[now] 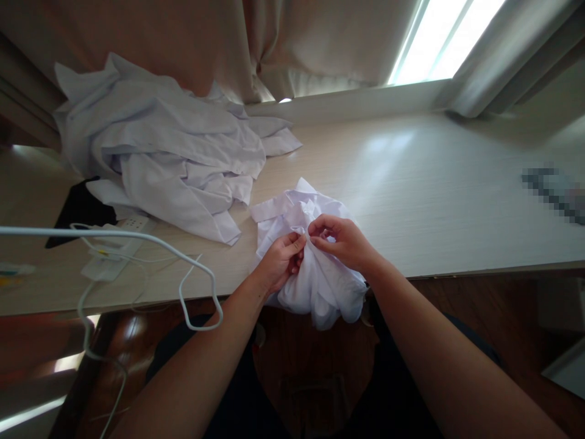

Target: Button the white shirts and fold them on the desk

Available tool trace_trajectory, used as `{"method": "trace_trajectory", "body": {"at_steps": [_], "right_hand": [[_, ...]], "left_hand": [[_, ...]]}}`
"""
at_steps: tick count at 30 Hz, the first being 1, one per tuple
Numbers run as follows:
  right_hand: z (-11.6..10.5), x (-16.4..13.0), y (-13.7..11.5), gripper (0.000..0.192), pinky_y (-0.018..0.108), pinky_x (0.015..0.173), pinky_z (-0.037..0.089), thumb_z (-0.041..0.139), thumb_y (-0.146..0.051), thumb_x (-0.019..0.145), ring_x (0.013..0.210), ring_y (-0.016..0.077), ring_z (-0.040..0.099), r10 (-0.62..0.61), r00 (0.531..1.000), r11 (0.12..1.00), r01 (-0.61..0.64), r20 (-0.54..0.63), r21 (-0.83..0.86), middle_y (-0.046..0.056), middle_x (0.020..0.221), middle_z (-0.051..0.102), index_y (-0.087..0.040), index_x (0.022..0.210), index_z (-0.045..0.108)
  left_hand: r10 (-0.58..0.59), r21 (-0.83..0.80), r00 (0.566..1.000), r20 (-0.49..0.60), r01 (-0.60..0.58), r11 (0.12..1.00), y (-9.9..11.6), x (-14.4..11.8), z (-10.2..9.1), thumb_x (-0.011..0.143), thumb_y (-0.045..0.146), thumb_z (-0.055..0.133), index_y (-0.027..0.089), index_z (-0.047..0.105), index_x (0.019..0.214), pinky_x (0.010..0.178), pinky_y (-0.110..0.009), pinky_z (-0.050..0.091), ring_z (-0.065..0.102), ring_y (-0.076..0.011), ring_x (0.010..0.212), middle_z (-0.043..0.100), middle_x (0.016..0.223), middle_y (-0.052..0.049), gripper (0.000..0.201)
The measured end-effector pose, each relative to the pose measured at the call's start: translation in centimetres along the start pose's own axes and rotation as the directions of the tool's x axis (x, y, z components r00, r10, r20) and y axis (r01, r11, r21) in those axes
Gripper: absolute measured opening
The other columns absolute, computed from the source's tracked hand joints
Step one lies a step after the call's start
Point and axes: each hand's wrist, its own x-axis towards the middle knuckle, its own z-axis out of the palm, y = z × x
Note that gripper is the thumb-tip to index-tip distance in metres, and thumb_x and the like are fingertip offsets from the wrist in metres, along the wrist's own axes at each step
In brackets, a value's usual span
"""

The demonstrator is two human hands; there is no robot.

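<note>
A crumpled white shirt [315, 268] lies at the near edge of the pale wooden table [411, 183], part of it hanging over the edge. My left hand [280, 261] pinches a fold of its fabric near the middle. My right hand [342, 241] grips the same bunch from the right, thumb and fingers closed on the cloth. The two hands touch each other at the fingertips.
A pile of white garments [169, 152] lies at the back left. A white wire hanger [150, 256] sticks out over the near left edge, above a white power strip [114, 250] with cables. A black item [80, 210] sits at left. Beige curtains [228, 42] and a window are behind.
</note>
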Motion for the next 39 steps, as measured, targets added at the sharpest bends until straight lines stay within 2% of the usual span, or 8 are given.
{"method": "trace_trajectory", "body": {"at_steps": [7, 11, 17, 24, 28, 39], "right_hand": [[0.4, -0.1, -0.1, 0.01, 0.028, 0.067, 0.046, 0.063, -0.025, 0.086, 0.074, 0.0132, 0.057, -0.04, 0.999, 0.993, 0.039, -0.005, -0.107, 0.001, 0.084, 0.065, -0.019, 0.094, 0.064], [0.6, -0.2, -0.2, 0.009, 0.028, 0.066, 0.045, 0.062, -0.024, 0.086, 0.074, 0.0131, 0.057, -0.052, 0.998, 0.993, 0.05, -0.023, -0.107, 0.001, 0.083, 0.064, -0.019, 0.094, 0.063], [0.7, -0.1, 0.3, 0.013, 0.028, 0.069, 0.045, 0.064, -0.028, 0.086, 0.079, 0.0144, 0.059, 0.005, 0.999, 1.0, -0.005, -0.045, -0.01, 0.002, 0.089, 0.066, -0.019, 0.096, 0.062], [1.1, 0.2, 0.5, 0.019, 0.029, 0.069, 0.044, 0.06, -0.039, 0.09, 0.075, 0.0145, 0.054, 0.05, 0.998, 0.998, -0.048, -0.049, 0.042, 0.001, 0.081, 0.06, -0.02, 0.088, 0.06], [1.2, 0.1, 0.4, 0.022, 0.028, 0.068, 0.043, 0.061, -0.042, 0.089, 0.075, 0.0144, 0.052, 0.056, 0.997, 0.998, -0.054, -0.05, 0.039, 0.001, 0.082, 0.059, -0.02, 0.088, 0.058], [1.5, 0.2, 0.4, 0.014, 0.028, 0.069, 0.042, 0.058, -0.033, 0.09, 0.074, 0.0139, 0.052, 0.051, 0.998, 0.998, -0.049, -0.048, 0.029, -0.001, 0.079, 0.057, -0.02, 0.085, 0.057]], "left_hand": [[0.087, 0.113, 0.993, -0.079, -0.077, 0.991, -0.6, 0.4, 0.3, 0.086, 0.057, 0.062, 0.017, 0.055, 0.083, 0.037, -0.019, 0.025, 0.041, -0.0069, 0.045, 0.044, 0.062, 0.004, 0.041], [0.103, 0.201, 0.989, -0.107, -0.08, 0.976, -0.4, 0.4, 0.3, 0.081, 0.049, 0.071, 0.017, 0.055, 0.083, 0.039, -0.019, 0.027, 0.042, -0.0066, 0.045, 0.046, 0.062, 0.004, 0.035], [0.165, 0.306, 0.979, -0.121, -0.121, 0.944, -0.1, 0.4, 0.2, 0.086, 0.046, 0.064, 0.017, 0.056, 0.082, 0.043, -0.02, 0.028, 0.042, -0.0077, 0.047, 0.046, 0.06, 0.004, 0.03], [0.322, 0.433, 0.935, -0.15, -0.231, 0.872, -0.1, -0.5, 0.9, 0.09, 0.043, 0.059, 0.018, 0.06, 0.084, 0.051, -0.021, 0.033, 0.044, -0.0093, 0.054, 0.05, 0.064, 0.003, 0.026], [0.358, 0.498, 0.923, -0.142, -0.246, 0.831, -0.2, -0.7, 1.0, 0.091, 0.044, 0.057, 0.017, 0.061, 0.085, 0.052, -0.022, 0.033, 0.044, -0.0103, 0.056, 0.052, 0.065, 0.002, 0.028], [0.433, 0.65, 0.893, -0.121, -0.258, 0.715, -0.2, -0.7, 0.9, 0.094, 0.042, 0.052, 0.018, 0.06, 0.086, 0.058, -0.023, 0.035, 0.048, -0.0135, 0.065, 0.056, 0.072, 0.0, 0.027]]}}
